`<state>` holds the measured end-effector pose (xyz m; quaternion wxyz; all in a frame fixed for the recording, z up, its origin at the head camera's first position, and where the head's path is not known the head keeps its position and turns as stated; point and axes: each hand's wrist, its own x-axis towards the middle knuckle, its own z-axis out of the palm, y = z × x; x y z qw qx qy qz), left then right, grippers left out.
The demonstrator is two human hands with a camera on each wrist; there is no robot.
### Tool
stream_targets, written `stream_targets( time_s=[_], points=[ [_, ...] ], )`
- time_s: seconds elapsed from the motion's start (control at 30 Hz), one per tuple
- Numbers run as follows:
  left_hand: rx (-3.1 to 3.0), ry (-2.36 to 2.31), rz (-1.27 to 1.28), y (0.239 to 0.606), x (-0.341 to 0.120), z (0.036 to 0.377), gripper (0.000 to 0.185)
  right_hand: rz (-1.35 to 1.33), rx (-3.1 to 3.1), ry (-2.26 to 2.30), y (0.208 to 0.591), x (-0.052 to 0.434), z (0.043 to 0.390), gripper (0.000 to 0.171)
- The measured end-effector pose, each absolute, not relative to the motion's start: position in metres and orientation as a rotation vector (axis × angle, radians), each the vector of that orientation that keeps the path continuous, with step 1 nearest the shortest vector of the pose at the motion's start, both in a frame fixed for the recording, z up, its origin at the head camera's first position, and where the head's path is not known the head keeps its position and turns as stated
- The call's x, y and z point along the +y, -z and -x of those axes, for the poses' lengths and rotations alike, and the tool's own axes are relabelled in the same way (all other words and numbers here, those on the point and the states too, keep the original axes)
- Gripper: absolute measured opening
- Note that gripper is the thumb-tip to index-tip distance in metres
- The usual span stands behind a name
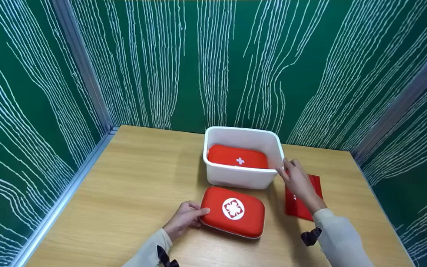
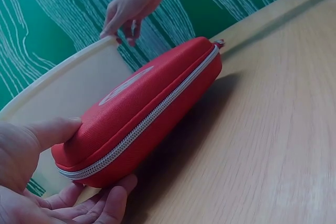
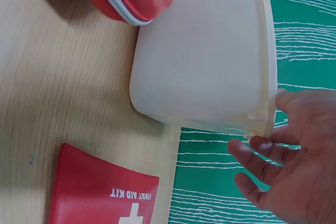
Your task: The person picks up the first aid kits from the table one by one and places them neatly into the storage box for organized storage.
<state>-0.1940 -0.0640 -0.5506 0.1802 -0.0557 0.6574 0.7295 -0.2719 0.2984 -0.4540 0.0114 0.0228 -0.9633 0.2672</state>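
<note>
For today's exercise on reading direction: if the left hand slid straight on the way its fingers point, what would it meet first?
The left hand already grips the red zip case, so it meets that case first; beyond it, probably only bare table.

Wooden table in a green booth

A flat red pouch (image 1: 294,208) marked FIRST AID KIT lies on the table (image 1: 132,178) toward its right edge. Farther back sits a red kit (image 1: 237,156) bearing a small white cross. Green walls (image 1: 217,55) with white wavy lines and grey metal strips (image 1: 83,66) stand around.
</note>
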Motion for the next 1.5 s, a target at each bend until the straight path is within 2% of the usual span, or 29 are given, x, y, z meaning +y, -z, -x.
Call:
stream_targets(
  time_s=[0.4, 0.93, 1.5],
  points=[
    [1.863, -2.079, 0.208, 0.547, -0.091, 0.192, 0.044, -0.047, -3.018, -0.853, 0.454, 0.3, 0.269, 0.078],
    [1.875, -2.077, 0.219, 0.548, -0.126, 0.189, 0.038, -0.05, -3.01, -0.863, 0.452, 0.299, 0.269, 0.077],
    [1.905, -2.122, 0.338, 0.543, -0.164, 0.188, 0.029, -0.056, -3.023, -0.889, 0.451, 0.299, 0.27, 0.078]
  ],
)
